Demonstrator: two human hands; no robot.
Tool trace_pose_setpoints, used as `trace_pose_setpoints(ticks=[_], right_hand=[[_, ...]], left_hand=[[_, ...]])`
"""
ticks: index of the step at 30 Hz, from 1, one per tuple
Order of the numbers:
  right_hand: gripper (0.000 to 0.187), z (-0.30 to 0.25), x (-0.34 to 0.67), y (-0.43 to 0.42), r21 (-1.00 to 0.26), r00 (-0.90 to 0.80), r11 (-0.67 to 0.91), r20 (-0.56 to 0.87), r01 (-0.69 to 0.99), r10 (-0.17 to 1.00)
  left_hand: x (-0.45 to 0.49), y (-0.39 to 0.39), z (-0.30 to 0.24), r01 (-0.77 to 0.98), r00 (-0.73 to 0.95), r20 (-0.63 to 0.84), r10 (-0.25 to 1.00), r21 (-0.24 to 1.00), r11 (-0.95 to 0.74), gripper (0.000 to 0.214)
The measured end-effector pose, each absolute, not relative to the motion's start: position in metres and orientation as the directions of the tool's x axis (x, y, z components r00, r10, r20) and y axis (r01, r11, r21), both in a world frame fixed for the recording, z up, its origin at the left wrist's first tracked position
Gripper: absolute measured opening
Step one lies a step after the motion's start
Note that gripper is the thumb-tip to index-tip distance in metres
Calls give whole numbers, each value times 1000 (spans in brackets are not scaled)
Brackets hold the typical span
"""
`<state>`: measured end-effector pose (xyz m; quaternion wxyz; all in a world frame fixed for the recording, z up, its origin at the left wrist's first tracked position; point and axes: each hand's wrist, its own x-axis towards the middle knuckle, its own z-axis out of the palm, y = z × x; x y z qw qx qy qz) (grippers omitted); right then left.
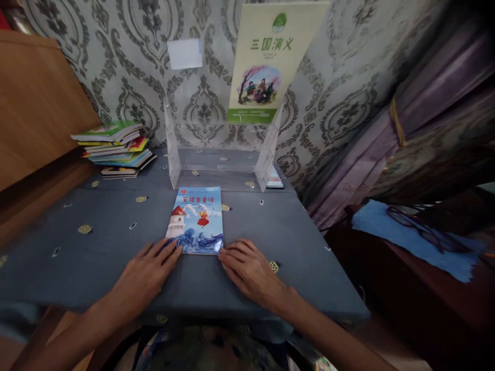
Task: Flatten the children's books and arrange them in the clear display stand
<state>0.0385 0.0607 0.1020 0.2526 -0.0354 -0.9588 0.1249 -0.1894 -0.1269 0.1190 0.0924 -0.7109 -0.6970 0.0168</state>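
A blue picture book (199,219) with red title characters, a tower and waves on its cover lies flat and closed on the cloth-covered table. My left hand (154,260) rests at the book's lower left corner, fingers stretched out, some fingertips on the cover. At the lower right corner lies my right hand (245,265), fingers extended and touching the book's edge. Neither hand grips it. Just behind the book stands a clear plastic rack (216,159). A tall cream and green book (270,62) stands upright at the rack's right side.
A stack of books (119,147) sits at the back left beside a wooden panel (34,98). A white card (184,54) shows above the rack's left side. To the right, glasses (417,226) lie on a blue cloth (379,221), below a tied purple curtain (386,139).
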Motion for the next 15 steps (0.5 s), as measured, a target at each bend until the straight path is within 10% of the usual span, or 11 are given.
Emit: trace_pose_setpoints(ticks=[15], right_hand=[[44,115,-42,65,-333,-958,927,160,175,239]], left_hand=[[-244,-31,88,988,-103,276,956,138,67,49]])
